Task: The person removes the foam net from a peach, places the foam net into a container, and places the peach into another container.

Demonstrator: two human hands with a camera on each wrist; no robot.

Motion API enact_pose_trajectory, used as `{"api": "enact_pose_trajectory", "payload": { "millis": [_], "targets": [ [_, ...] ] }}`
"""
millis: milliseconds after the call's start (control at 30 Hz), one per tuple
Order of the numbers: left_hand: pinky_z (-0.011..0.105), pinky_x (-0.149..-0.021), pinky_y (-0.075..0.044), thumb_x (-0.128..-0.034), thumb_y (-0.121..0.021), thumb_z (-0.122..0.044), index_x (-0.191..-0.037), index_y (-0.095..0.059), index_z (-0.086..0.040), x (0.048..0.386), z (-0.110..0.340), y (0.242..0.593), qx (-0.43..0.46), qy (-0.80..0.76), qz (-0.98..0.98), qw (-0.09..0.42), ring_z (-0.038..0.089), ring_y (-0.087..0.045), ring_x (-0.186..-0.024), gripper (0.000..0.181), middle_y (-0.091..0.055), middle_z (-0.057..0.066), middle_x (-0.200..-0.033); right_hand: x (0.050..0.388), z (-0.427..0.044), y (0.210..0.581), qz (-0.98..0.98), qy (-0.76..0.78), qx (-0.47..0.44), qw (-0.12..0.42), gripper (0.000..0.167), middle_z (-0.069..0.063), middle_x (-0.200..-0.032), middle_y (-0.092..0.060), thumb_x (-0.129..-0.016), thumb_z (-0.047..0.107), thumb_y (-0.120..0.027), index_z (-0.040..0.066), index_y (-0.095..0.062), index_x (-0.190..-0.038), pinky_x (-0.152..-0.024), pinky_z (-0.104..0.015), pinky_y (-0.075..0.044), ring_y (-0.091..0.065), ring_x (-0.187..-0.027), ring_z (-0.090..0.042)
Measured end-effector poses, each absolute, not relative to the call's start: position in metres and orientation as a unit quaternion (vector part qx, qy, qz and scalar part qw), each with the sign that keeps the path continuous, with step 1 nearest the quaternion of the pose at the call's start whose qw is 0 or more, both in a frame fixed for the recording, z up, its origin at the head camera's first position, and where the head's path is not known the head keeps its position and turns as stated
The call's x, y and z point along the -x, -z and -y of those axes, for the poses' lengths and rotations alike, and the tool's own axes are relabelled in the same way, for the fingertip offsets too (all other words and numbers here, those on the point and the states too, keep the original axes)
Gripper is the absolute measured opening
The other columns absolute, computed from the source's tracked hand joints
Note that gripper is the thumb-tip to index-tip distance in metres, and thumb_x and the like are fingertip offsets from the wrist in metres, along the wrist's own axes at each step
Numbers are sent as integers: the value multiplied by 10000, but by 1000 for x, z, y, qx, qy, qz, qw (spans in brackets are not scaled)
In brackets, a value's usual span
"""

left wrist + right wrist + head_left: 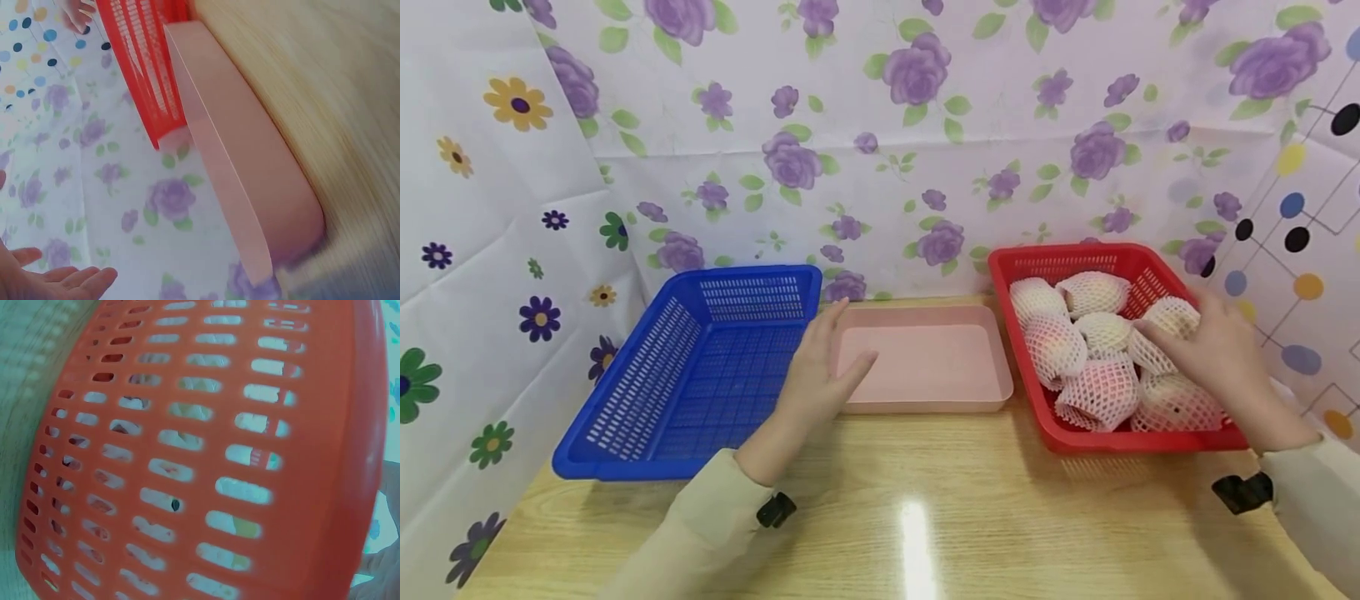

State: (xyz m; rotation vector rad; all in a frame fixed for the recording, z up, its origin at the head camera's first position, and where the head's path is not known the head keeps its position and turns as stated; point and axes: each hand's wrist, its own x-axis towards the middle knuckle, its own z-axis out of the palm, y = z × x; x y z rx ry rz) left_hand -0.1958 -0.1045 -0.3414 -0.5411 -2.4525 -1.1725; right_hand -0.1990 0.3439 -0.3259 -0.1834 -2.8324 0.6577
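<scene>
In the head view, my left hand (816, 375) hangs over the left end of a pink tray (925, 407), thumb and fingers spread, holding nothing; its spread fingers also show in the left wrist view. My right hand (1217, 358) is over the right side of a red basket (1052, 437), thumb and fingers apart around a net-wrapped round item (1172, 321); whether they touch it is unclear. Several more pale and pinkish items (1101, 392) in foam nets lie in that basket. The basket's slotted wall (206, 425) hides most of them in the right wrist view.
A blue basket (737, 367) with nothing in it stands left of the tray on the wooden table (850, 517). Flowered cloth (917, 167) hangs behind, with more patterned cloth at both sides. The red basket stands close to the tray's right end.
</scene>
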Motion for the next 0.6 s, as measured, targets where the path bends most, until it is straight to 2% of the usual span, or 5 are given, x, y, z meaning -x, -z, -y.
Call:
{"api": "enact_pose_trajectory", "payload": {
  "millis": [167,333,600],
  "targets": [
    [543,-953,-467,-928,-608,-303,-1435,-353,-110,195,81,345,184,481,846,142,346,-443,-1259,600,-404,124,-1436,203,-347,329,963,-232,74,112,961,-389,-1309,-329,-858,605,-555,-86,-214,-1431,-804,-753,-371,-337,-1109,-553],
    [523,-972,-465,-945,-581,-322,-1446,-328,-100,194,60,348,176,508,838,98,350,-436,-1282,604,-371,154,-1458,203,-350,334,961,-238,87,110,946,-386,-1286,-343,-868,598,-543,-104,-224,-1416,-801,-739,-384,-356,-1090,-548],
    [508,-927,-499,-926,-603,-353,-1432,-354,-118,193,36,352,180,541,818,78,345,-511,-1220,611,-422,153,-1433,206,-354,335,958,-246,94,112,956,-401,-1317,-354,-878,599,-523,-66,-167,-1465,-820,-741,-377,-366,-1116,-565]
  ]
}}
